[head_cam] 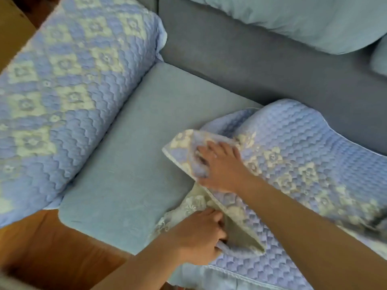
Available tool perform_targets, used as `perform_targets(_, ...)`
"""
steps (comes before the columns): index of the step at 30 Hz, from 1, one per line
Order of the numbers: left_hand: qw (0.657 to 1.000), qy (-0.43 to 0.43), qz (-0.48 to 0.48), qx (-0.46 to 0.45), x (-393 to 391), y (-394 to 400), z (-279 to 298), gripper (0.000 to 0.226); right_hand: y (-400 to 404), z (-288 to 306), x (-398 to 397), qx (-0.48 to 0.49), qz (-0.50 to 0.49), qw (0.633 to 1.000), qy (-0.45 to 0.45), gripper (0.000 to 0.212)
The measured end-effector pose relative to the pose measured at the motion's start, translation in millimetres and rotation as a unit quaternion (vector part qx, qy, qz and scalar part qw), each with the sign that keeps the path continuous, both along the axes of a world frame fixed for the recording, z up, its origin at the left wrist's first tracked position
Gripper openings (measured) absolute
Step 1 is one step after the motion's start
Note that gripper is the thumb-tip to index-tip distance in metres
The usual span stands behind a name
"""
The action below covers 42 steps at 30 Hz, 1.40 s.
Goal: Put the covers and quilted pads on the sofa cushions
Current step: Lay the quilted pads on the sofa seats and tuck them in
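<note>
With left hand (199, 233) gripping the pad (293, 164) edge and right hand (219, 166) flat on its folded corner, we unfold it leftward across the bare seat cushion (129, 164), keeping edges aligned.

Left grip (199, 233) curled pinching; right grip (219, 166) flat, fingers spread.

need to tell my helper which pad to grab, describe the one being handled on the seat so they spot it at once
Start at the grey-blue sofa and its bare pale blue seat cushion. On that cushion's right end lies a rumpled blue quilted pad with cream flowers. Unlike the matching pad over the armrest, both hands are on it and its corner is folded back.
</note>
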<state>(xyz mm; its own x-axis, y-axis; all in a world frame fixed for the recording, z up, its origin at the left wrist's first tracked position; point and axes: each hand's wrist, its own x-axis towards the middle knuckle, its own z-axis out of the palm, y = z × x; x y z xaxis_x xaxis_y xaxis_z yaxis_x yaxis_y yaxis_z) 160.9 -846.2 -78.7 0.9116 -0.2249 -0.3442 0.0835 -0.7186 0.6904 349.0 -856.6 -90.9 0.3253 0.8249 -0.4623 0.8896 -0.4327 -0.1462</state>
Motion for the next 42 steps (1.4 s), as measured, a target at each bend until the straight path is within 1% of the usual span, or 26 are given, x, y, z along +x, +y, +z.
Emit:
perform_targets(2, 0.995, 0.072, 0.038, -0.06, -3, -12, -1, 0.009, -29, -23, 10, -0.089, 0.023, 0.994, -0.067, 0.085)
perform_targets(4, 0.98, 0.164, 0.071, -0.087, -11, -22, -3, 0.016, -57, -30, 23, -0.127, -0.027, 0.986, -0.109, 0.074)
perform_targets(7, 0.973, 0.217, 0.068, -0.033, -33, -37, -13, 0.025, -100, -32, 40, -0.236, -0.105, 0.962, -0.086, 0.047)
perform_targets(9, 0.967, 0.247, 0.047, 0.029, -51, -46, -22, 0.034, -134, -27, 44, -0.189, -0.233, 0.952, -0.059, 0.033)
perform_targets(10, 0.959, 0.278, 0.042, 0.045, -61, -50, -28, 0.04, -150, -19, 45, -0.13, -0.337, 0.932, -0.038, 0.029)
perform_targets(11, 0.949, 0.305, 0.051, 0.054, -71, -54, -30, 0.043, -165, -7, 43, -0.061, -0.452, 0.89, -0.014, 0.027)
perform_targets(13, 0.946, 0.306, 0.102, 0.042, -82, -58, -22, 0.042, -205, 24, 38, 0.033, -0.632, 0.774, -0.013, 0.025)
perform_targets(14, 0.949, 0.283, 0.138, 0.025, -86, -60, -13, 0.04, -231, 37, 32, 0.037, -0.685, 0.727, -0.017, 0.026)
perform_targets(15, 0.948, 0.272, 0.165, 0.008, -88, -63, -1, 0.037, -259, 51, 21, 0.001, -0.705, 0.709, -0.024, 0.025)
perform_targets(18, 0.957, 0.244, 0.158, -0.01, -89, -77, 46, 0.012, -337, 81, -31, -0.161, -0.682, 0.713, 0.023, 0.001)
perform_targets(20, 0.964, 0.224, 0.14, -0.004, -89, -86, 75, 0.017, -380, 84, -57, -0.166, -0.72, 0.67, 0.071, 0.012)
perform_targets(21, 0.965, 0.219, 0.144, -0.011, -91, -89, 86, 0.018, -393, 85, -68, -0.142, -0.767, 0.62, 0.085, 0.01)
perform_targets(22, 0.967, 0.207, 0.148, -0.012, -92, -91, 96, 0.017, -406, 82, -72, -0.133, -0.787, 0.596, 0.091, 0.018)
perform_targets(23, 0.965, 0.212, 0.154, -0.005, -95, -90, 100, 0.015, -418, 77, -74, -0.128, -0.792, 0.591, 0.084, 0.03)
perform_targets(24, 0.966, 0.208, 0.154, -0.006, -97, -91, 106, 0.02, -428, 80, -78, -0.102, -0.793, 0.583, 0.145, 0.042)
perform_targets(26, 0.967, 0.187, 0.171, -0.02, -100, -93, 112, 0.031, -417, 92, -69, -0.081, -0.816, 0.56, 0.118, 0.062)
perform_targets(27, 0.964, 0.18, 0.193, -0.022, -98, -98, 119, 0.033, -402, 106, -69, -0.072, -0.811, 0.576, 0.074, 0.072)
perform_targets(28, 0.962, 0.182, 0.202, -0.007, -94, -104, 132, 0.031, -391, 119, -66, -0.027, -0.786, 0.617, 0.026, 0.08)
perform_targets(29, 0.959, 0.19, 0.211, 0.007, -91, -110, 143, 0.029, -383, 122, -60, 0.02, -0.745, 0.667, 0.006, 0.085)
perform_targets(30, 0.955, 0.189, 0.23, 0.007, -87, -118, 157, 0.021, -375, 122, -52, 0.025, -0.673, 0.739, 0.017, 0.087)
perform_targets(31, 0.949, 0.181, 0.26, -0.002, -83, -126, 169, 0.015, -367, 118, -47, 0.008, -0.58, 0.814, 0.033, 0.087)
perform_targets(32, 0.946, 0.17, 0.276, -0.005, -82, -136, 182, 0.021, -360, 110, -41, -0.044, -0.478, 0.876, 0.048, 0.089)
perform_targets(33, 0.943, 0.167, 0.288, -0.009, -85, -146, 192, 0.025, -357, 101, -36, -0.105, -0.395, 0.91, 0.071, 0.094)
perform_targets(36, 0.95, 0.132, 0.283, 0.009, -97, -174, 219, 0.028, -362, 67, -32, -0.197, -0.269, 0.938, 0.097, 0.106)
perform_targets(39, 0.954, 0.095, 0.281, 0.04, -115, -186, 229, 0.037, -380, 44, -39, -0.221, -0.278, 0.933, 0.058, 0.102)
perform_targets(42, 0.954, 0.106, 0.269, 0.077, -134, -193, 223, 0.042, -406, 39, -41, -0.204, -0.367, 0.906, 0.058, 0.07)
